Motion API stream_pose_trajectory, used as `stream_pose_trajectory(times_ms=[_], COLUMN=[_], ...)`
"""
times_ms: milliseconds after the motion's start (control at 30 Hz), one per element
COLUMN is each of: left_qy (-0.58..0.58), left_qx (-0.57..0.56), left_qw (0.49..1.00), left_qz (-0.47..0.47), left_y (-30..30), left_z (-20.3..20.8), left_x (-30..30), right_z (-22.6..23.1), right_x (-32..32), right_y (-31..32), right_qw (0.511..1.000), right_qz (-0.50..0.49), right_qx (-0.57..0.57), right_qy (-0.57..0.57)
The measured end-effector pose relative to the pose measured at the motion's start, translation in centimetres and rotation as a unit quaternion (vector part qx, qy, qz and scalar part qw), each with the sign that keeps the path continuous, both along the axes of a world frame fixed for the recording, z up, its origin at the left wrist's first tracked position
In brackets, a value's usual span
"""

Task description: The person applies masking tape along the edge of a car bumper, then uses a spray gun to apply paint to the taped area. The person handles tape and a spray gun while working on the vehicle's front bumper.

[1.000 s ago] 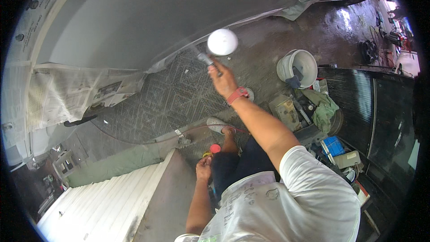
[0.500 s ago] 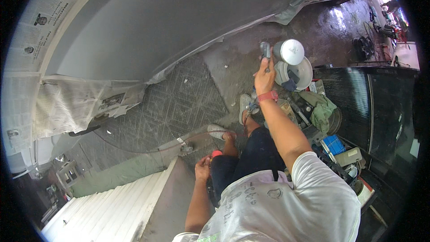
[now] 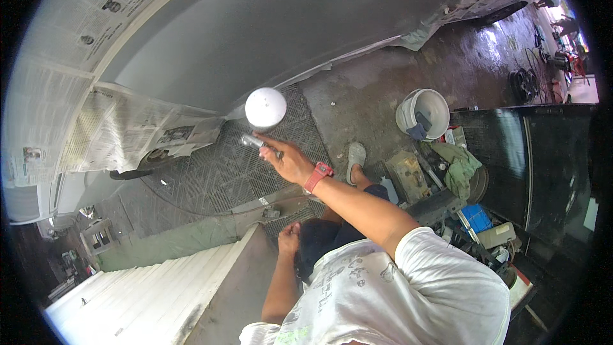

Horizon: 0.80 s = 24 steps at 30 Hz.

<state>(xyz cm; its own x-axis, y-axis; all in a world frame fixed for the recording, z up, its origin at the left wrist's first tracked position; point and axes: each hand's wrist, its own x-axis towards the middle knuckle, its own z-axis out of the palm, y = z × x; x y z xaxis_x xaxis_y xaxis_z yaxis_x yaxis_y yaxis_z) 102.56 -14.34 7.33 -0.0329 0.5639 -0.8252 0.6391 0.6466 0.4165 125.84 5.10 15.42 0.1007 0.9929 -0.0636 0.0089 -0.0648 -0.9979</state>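
Note:
My right hand point(image 3: 290, 161), with a red watch on its wrist, is closed round the grip of a paint spray gun point(image 3: 251, 141). The gun's round, pale cup point(image 3: 265, 108) sits on top, close to the lower edge of a smooth grey car body panel point(image 3: 274, 32). Newspaper masking point(image 3: 137, 131) hangs beside that panel at the left. Low by my knee, my left hand point(image 3: 289, 237) has its fingers curled; what they hold, if anything, is hidden.
A white bucket point(image 3: 402, 118) with a dark cloth stands on the floor at the right. Near it lie a green cloth point(image 3: 461, 169) and a blue box point(image 3: 476, 217). A thin hose point(image 3: 211, 217) crosses the floor. A white ridged panel point(image 3: 134, 297) fills the lower left.
My right hand has swung the spray gun left and down, from beside the bucket to the masked edge of the panel. My left hand stays low by my knee.

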Motion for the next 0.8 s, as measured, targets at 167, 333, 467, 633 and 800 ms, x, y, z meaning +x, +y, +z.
stream_pose_trajectory(times_ms=[167, 333, 467, 633, 800], left_qy=[-0.026, -0.017, -0.014, 0.025, 0.027], left_qx=[0.050, 0.064, 0.048, 0.039, 0.036], left_qw=[0.997, 0.997, 0.998, 0.998, 0.998], left_qz=[0.043, 0.030, 0.049, 0.032, 0.048], left_y=[-1.9, -2.5, -4.1, -5.4, -5.1], left_z=[-1.9, -2.7, -4.3, -5.0, -3.2], left_x=[-2.0, -3.3, -5.1, -6.7, -6.4], right_z=[1.0, 2.0, 5.8, 9.2, 10.3], right_x=[5.1, 14.0, 17.5, 15.3, 5.8], right_y=[1.0, 0.2, -0.6, 0.5, 2.2], right_qw=[0.991, 0.948, 0.908, 0.921, 0.974], right_qz=[-0.096, -0.305, -0.410, -0.383, -0.222], right_qx=[-0.079, -0.065, 0.014, 0.017, -0.037], right_qy=[-0.053, -0.068, -0.082, -0.066, -0.034])
